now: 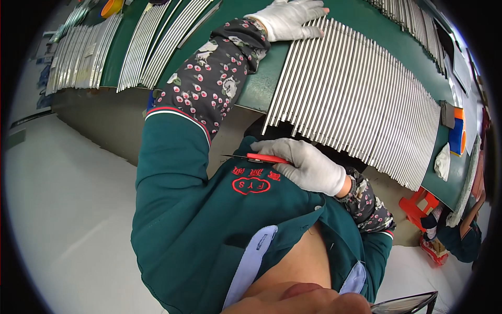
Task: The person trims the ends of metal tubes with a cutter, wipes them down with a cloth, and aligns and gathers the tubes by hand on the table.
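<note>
Your left hand (pixel 290 18) flat, fingers spread on the rods (pixel 355 94), your right hand (pixel 306 165) below the rods' near ends, pinching red scissors (pixel 264 157)

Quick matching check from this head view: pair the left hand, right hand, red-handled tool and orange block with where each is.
1 left hand
2 right hand
3 red-handled tool
4 orange block

a at the bench's right end
b flat on the row of metal rods
c by the chest, gripping the tool
d held in the gloved right hand

Pairs: 1-b, 2-c, 3-d, 4-a
</note>
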Motion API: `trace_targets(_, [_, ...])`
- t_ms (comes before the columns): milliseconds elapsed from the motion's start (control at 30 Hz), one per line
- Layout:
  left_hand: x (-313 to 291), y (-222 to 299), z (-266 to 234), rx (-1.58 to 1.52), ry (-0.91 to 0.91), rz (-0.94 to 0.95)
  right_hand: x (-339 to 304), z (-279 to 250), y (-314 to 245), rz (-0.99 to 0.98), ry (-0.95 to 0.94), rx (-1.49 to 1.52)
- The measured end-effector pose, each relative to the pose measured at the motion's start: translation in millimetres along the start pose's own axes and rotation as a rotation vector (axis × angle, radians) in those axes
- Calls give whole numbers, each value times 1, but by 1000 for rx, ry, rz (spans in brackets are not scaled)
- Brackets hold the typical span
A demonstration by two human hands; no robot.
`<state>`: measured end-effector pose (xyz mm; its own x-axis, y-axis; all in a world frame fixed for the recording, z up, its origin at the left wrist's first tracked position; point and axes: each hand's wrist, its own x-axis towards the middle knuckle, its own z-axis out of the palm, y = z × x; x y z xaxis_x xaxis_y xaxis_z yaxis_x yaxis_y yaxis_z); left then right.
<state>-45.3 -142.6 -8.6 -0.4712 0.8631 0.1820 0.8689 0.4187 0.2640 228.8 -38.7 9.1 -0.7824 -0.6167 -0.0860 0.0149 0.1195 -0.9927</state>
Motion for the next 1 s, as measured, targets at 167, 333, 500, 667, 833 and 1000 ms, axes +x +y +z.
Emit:
trace_targets(167, [1,7,7,-27,110,46,3,6,1,-81,152,-177])
trace_targets(333, [-2,19,-6,-86,129,65,0,8,1,-58,208,-192])
trace_targets(500, [-4,28,-10,-115,114,42,4,5,0,-78,217,-282])
trace_targets(667, [-4,24,0,6,131,100,-14,-11,-33,49,216,-252])
trace_targets(833, [-8,22,-5,32,71,108,-36,-21,-44,36,387,-542])
trace_targets(1000, [-20,27,-11,61,23,120,-50,-25,-43,84,472,-988])
